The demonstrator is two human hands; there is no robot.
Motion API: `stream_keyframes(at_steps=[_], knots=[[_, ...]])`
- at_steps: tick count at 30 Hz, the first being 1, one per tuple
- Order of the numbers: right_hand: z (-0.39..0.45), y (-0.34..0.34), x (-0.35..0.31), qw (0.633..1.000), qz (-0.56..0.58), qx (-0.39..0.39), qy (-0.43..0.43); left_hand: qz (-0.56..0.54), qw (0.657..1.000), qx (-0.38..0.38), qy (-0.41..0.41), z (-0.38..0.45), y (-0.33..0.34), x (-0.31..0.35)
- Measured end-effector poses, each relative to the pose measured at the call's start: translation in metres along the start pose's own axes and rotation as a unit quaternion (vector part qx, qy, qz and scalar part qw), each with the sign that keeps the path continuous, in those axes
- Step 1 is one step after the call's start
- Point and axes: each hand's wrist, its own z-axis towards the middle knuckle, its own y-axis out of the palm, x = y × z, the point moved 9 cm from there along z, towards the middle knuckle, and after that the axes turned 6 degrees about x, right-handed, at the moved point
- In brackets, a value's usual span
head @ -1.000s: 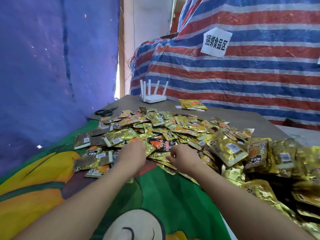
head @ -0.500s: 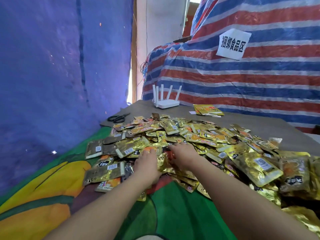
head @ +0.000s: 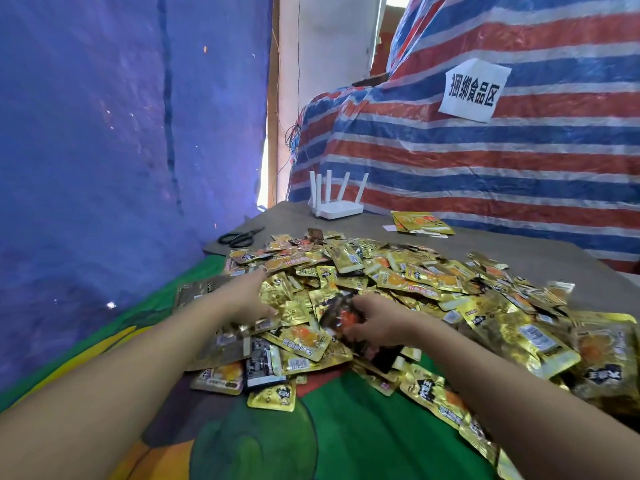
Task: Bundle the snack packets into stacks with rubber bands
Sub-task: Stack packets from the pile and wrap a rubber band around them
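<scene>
Gathering step, no stack formed: left hand [head: 251,299] and right hand [head: 372,322] sunk in the snack packets [head: 398,282] heaped mid-frame on the bench [head: 540,252]; right grip around a dark packet [head: 341,311], left grip unclear; next, squaring a handful; no rubber bands visible.

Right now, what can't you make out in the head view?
- Left hand: fingers buried in the packet pile; grip unclear.
- Right hand: fingers curl on a dark packet, motion-blurred.
- Rubber bands: none visible.
- Pile's right side: cut off by the frame edge.
- Packet print: too small.
</scene>
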Motion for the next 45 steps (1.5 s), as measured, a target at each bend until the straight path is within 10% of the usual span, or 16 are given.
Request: stream_keyframes(at_steps=[10, 30, 38, 45], knots=[[0.044, 0.064, -0.063, 0.991, -0.126, 0.02, -0.026, 0.093, 0.995, 0.026, 0.004, 0.006, 0.03, -0.011], [0.02, 0.059, -0.043, 0.992, 0.095, 0.038, 0.076, -0.125, 0.99, 0.05, -0.04, -0.042, -0.052, -0.074], [0.036, 0.07, -0.063, 0.985, 0.068, 0.024, 0.154, 0.051, 0.988, -0.146, -0.02, -0.053, -0.003, -0.092], [0.044, 0.085, -0.057, 0.97, 0.078, 0.122, 0.194, 0.152, 0.984, -0.092, 0.022, -0.049, 0.018, -0.082]])
